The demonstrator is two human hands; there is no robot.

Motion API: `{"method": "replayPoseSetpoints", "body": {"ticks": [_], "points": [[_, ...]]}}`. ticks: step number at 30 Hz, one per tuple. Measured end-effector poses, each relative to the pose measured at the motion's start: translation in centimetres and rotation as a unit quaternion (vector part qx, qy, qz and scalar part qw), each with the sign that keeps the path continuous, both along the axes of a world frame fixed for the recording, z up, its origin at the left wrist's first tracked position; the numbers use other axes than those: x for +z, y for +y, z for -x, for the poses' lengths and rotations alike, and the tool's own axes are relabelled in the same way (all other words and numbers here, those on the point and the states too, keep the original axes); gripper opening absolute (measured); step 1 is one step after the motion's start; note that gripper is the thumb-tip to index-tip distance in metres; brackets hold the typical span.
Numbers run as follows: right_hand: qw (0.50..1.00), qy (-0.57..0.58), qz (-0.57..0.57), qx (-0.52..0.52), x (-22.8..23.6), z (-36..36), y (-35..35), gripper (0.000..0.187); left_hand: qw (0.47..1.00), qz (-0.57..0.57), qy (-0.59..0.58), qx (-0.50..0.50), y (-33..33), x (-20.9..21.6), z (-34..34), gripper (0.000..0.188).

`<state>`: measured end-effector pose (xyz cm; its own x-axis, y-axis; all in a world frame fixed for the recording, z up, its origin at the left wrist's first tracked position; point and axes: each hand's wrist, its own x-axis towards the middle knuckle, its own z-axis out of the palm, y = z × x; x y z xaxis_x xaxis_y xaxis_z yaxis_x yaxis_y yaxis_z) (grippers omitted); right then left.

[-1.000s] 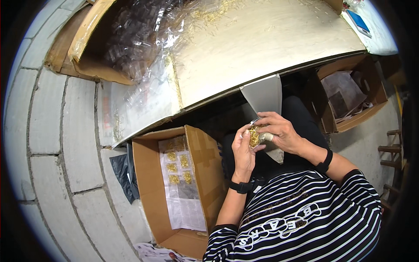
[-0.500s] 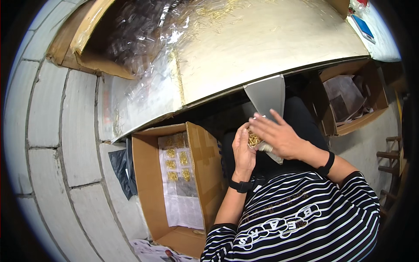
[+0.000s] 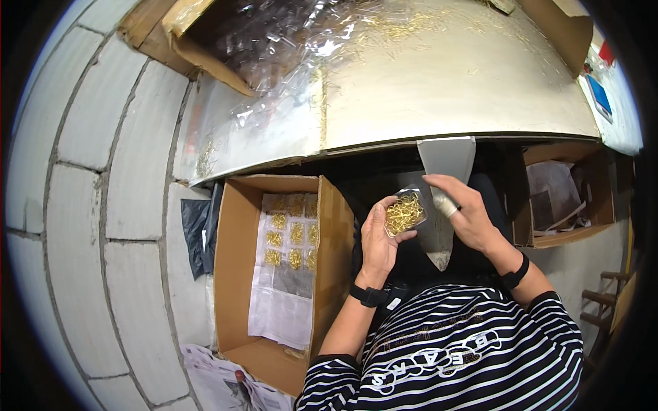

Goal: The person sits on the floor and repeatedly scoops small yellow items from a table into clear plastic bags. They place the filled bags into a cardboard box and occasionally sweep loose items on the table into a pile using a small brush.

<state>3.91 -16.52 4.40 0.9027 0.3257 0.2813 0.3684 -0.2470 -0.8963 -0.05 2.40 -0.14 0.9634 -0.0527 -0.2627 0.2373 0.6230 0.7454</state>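
My left hand (image 3: 381,236) holds a small clear plastic box (image 3: 421,213) by its sides, tilted toward me. Gold-coloured bent wire pieces (image 3: 404,212) fill it; their exact kind is too small to make out. My right hand (image 3: 466,214) is just right of the box, apart from it, its fingers bent and spread with nothing seen between them. A whitish wrap (image 3: 447,205) covers one of its fingers. Left of my knees, a cardboard box (image 3: 267,361) contains several small clear packs (image 3: 295,233) of gold pieces, set in rows on pale paper (image 3: 277,312).
Ahead, a pale worktable (image 3: 452,96) carries scattered gold pieces (image 3: 411,27) and a heap of clear plastic boxes (image 3: 274,41). A grey-white chute (image 3: 447,159) hangs from its front edge. Another cardboard box (image 3: 565,238) stands right. A blue device (image 3: 598,97) lies far right.
My right hand has drawn back rightward from over the plastic box, uncovering the gold pieces. My left hand still holds the box. The whole view has shifted and turned a little.
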Motion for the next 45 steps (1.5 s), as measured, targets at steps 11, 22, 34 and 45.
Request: {"method": "replayPoseSetpoints", "body": {"ticks": [11,22,34,45], "points": [[0.947,0.310,-0.083,0.003,-3.2,-1.7,2.3,0.013,1.000,-0.023,0.012,0.000,-0.4,0.5,1.2,0.032],[0.950,0.266,-0.165,-0.005,-1.7,-2.0,2.0,0.015,0.996,-0.050,0.023,0.077,3.8,3.1,2.1,0.041],[0.951,0.301,-0.070,-0.034,-5.4,-2.2,-4.2,0.019,0.909,-0.288,0.177,0.245,27.6,3.7,14.1,0.032],[0.958,0.282,0.036,0.028,-2.6,-2.5,0.3,0.016,0.883,-0.238,0.363,0.180,27.0,-11.5,18.3,0.024]]}}
